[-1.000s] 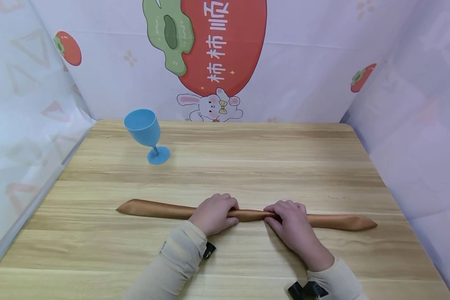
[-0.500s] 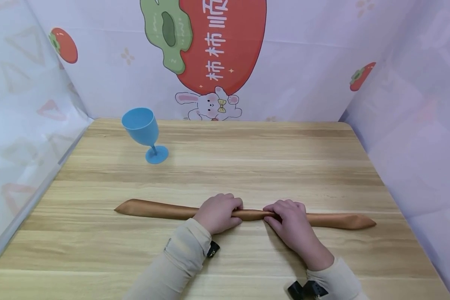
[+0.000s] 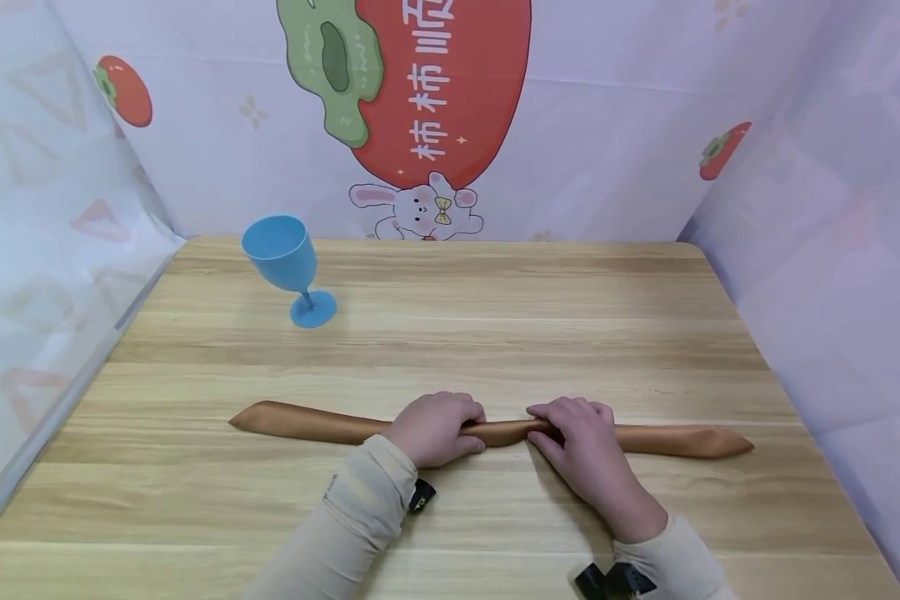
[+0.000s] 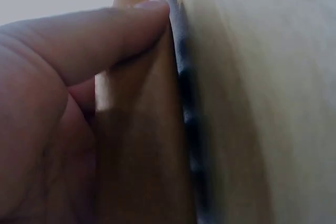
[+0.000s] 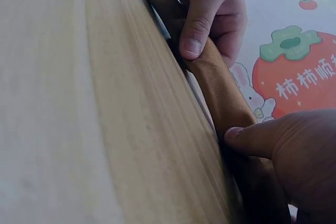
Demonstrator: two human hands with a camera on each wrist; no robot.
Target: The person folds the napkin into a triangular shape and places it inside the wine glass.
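A brown satin scarf (image 3: 307, 422), folded into a long narrow strip with pointed ends, lies across the table. My left hand (image 3: 431, 429) pinches it left of its middle, thumb in front and fingers behind. A short stretch away, my right hand (image 3: 585, 454) pinches it the same way, and the cloth narrows there. In the left wrist view the thumb lies over the flat scarf (image 4: 139, 140); the fingers behind are mostly hidden. The right wrist view has both thumbs on the scarf (image 5: 220, 87), which bulges a little between them.
A blue plastic goblet (image 3: 281, 258) stands upright at the back left of the wooden table (image 3: 532, 333). White printed cloth (image 3: 607, 150) hangs behind the table and along both sides. Each wrist wears a small black device (image 3: 617, 579).
My left hand shifted slightly right, then a little toward me. The stretch of scarf between the hands now sags in a slight curve. My right hand has hardly moved.
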